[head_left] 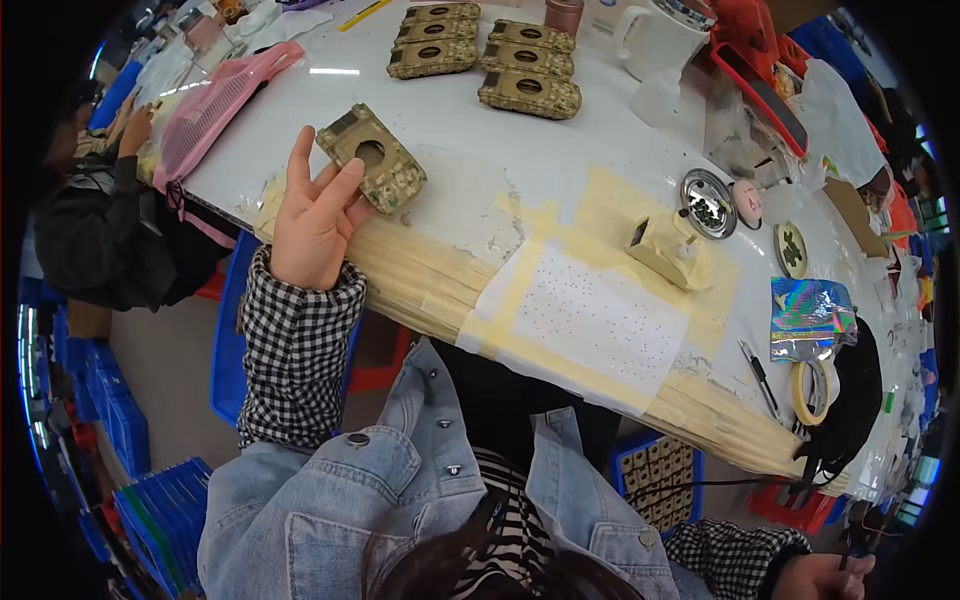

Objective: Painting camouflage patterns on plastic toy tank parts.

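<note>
Camouflage pouch (pixel 373 158) matt cloth; table (pixel 480 150) glossy, taped; dish (pixel 707 203) probably metal.

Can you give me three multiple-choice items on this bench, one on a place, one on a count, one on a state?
1. Where does the tape roll lie?
A. right end of the table
B. by the pink tray
C. on the floor

2. How many camo pieces are stacked at the far side?
A. two
B. six
C. ten

3. What is the left hand doing?
A. hanging below the table
B. touching one camo piece with spread fingers
C. gripping a pen

Answers:
1 A, it sits near the pen at the right.
2 B, two stacks of three.
3 B, fingertips rest on the piece.
</note>
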Demonstrator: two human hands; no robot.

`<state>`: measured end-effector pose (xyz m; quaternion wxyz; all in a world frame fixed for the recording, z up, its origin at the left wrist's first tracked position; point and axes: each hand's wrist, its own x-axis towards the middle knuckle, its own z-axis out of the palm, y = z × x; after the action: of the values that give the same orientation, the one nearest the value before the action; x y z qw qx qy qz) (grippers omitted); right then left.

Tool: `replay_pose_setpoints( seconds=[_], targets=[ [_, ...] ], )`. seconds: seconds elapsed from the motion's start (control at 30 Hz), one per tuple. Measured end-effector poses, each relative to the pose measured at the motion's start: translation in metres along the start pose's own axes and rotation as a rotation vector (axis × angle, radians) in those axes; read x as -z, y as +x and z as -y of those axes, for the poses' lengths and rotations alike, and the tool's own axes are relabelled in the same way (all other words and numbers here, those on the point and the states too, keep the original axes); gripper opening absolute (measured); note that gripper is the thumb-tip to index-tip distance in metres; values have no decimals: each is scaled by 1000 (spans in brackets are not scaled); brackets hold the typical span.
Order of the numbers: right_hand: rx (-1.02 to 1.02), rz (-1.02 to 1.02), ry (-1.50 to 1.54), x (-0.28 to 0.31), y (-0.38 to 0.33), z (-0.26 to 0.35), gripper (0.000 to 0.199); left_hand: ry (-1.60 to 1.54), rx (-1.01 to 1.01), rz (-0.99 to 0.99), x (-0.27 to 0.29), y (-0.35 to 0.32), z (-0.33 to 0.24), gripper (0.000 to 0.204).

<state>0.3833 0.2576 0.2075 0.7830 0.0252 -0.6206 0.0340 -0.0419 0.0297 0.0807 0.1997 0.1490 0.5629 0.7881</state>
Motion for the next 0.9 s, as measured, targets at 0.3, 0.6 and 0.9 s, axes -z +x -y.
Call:
replay_pose_setpoints(
  seconds=[0.3, 0.6, 0.9],
  targets=[
    [-46, 77, -189, 34, -18, -5, 45, 274, 35, -81, 33, 34, -8, 69],
    [-30, 63, -313, 32, -21, 1, 54, 1116, -108, -55, 47, 58, -8, 68],
    [175, 240, -944, 107, -17, -5, 63, 1276, -857, 167, -12, 35, -32, 38]
  ],
)
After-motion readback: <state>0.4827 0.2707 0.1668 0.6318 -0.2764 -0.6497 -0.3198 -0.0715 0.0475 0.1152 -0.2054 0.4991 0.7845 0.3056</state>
